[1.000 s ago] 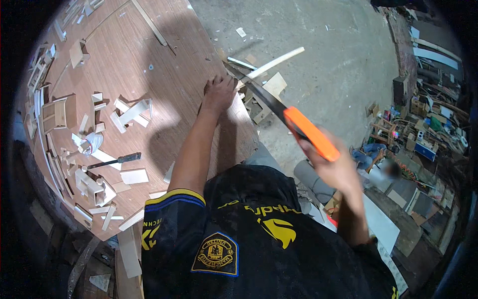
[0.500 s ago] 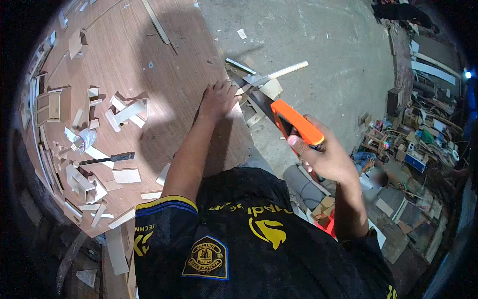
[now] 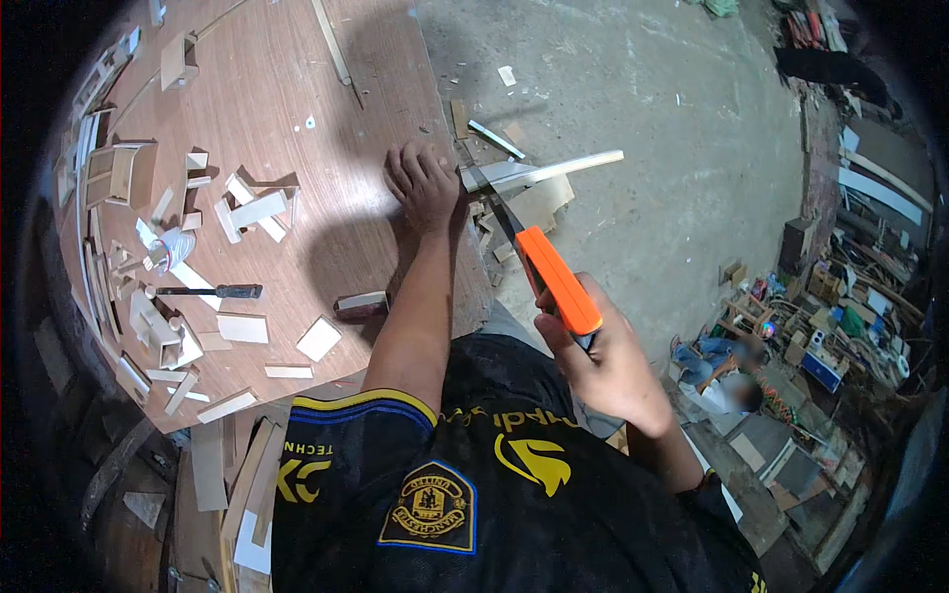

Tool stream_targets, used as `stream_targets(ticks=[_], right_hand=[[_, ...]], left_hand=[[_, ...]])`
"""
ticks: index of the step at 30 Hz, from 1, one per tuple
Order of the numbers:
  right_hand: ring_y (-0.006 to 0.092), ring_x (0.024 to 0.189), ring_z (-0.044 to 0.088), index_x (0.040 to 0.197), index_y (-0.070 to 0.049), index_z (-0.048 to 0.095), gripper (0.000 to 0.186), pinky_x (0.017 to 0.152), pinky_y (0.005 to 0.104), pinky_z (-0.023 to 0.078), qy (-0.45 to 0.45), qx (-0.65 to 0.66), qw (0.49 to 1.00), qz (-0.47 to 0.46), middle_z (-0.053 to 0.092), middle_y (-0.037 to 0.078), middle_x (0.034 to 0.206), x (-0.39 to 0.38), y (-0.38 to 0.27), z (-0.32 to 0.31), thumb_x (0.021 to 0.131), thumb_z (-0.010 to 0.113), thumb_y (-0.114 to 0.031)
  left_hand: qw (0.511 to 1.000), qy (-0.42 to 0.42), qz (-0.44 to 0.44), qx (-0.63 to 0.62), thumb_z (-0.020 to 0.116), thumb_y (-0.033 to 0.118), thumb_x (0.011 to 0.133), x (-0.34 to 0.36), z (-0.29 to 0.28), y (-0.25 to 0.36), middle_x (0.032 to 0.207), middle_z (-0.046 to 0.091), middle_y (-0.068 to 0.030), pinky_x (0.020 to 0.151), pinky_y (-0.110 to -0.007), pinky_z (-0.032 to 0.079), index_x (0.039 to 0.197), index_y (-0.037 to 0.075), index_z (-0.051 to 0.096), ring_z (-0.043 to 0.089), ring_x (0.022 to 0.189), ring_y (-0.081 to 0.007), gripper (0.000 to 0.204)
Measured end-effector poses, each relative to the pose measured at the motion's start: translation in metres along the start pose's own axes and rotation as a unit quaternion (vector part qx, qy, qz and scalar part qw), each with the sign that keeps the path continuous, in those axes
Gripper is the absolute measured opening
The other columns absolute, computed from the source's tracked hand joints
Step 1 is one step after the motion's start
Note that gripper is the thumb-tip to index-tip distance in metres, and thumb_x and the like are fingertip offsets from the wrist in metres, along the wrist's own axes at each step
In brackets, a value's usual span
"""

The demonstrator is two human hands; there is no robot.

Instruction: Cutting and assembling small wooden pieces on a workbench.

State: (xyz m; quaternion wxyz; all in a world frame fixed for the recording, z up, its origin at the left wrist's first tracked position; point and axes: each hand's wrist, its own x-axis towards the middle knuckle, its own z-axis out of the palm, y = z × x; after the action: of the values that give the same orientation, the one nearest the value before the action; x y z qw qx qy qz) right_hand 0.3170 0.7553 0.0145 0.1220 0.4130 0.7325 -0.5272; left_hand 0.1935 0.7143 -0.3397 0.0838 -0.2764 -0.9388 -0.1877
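Observation:
At the table's edge, my left hand (image 3: 427, 193) lies with bent fingers on the near end of a pale wooden strip (image 3: 578, 161), holding it; that end is partly hidden. The strip juts out over the floor. A handsaw's dark blade (image 3: 499, 208) crosses it just right of those fingers. My right hand (image 3: 598, 361) is closed round the saw's orange handle (image 3: 554, 277), below and right of the table edge.
The wooden table (image 3: 366, 40) holds small box pieces (image 3: 119, 178), offcuts and a dark-handled tool (image 3: 237, 292). Offcuts (image 3: 534, 208) lie on the concrete floor (image 3: 672, 198). Two people (image 3: 717, 381) sit at the lower right beside piled scrap and materials (image 3: 840, 326).
My right hand and the saw have shifted leftward, the blade now at a steeper angle in the view. My left hand remains at the strip. The whole scene has shifted slightly in the picture.

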Motion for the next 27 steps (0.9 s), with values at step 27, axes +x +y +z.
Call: stream_targets(ticks=[27], right_hand=[[0.0295, 0.075, 0.064, 0.104, 0.001, 0.049, 0.026, 0.066, 0.0365, 0.047, -0.031, -0.052, 0.998, 0.033, 0.058, 0.016, 0.078, 0.01, -0.011, -0.02, 0.092, 0.064, -0.017]], left_hand=[[0.997, 0.012, -0.043, 0.069, 0.061, 0.026, 0.083, 0.008, 0.0, 0.005, 0.144, 0.046, -0.008, 0.112, -0.065, 0.018, 0.113, 0.015, 0.061, 0.035, 0.138, -0.0419, 0.032]])
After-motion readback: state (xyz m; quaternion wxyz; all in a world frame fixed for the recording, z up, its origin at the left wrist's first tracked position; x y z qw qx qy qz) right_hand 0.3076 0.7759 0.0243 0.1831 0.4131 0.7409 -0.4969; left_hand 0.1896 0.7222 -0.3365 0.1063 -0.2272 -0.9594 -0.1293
